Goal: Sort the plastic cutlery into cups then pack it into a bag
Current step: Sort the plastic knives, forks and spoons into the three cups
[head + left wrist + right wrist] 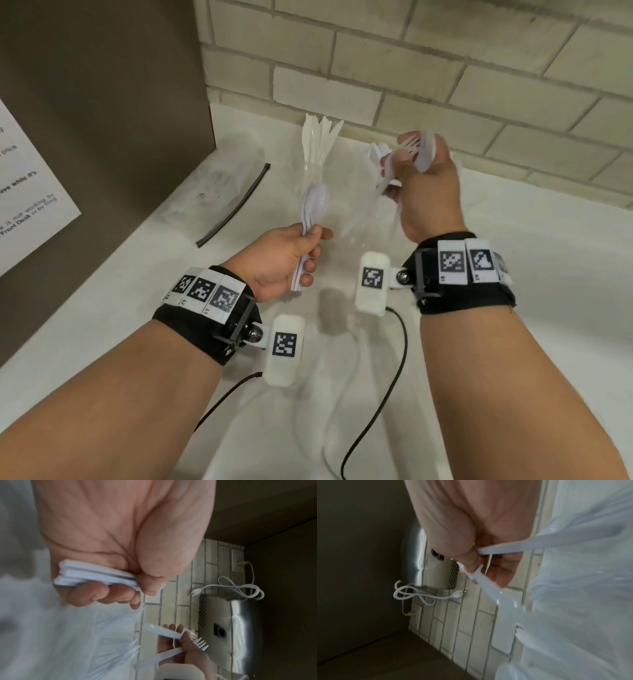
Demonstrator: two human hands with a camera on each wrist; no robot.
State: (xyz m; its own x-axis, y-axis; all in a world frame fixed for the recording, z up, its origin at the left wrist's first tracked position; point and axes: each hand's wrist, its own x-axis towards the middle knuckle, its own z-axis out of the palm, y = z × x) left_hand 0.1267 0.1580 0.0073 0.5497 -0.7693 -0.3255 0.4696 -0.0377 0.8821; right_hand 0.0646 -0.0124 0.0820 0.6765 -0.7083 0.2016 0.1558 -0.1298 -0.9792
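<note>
Two fists: left hand (284, 255) round glossy spoons (313, 205), right hand (423, 192) round tined forks (412, 147).

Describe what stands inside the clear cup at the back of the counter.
White plastic knives stand upright in the clear cup, blades fanning above the rim. The left hand's spoons cover the cup's base.
</note>
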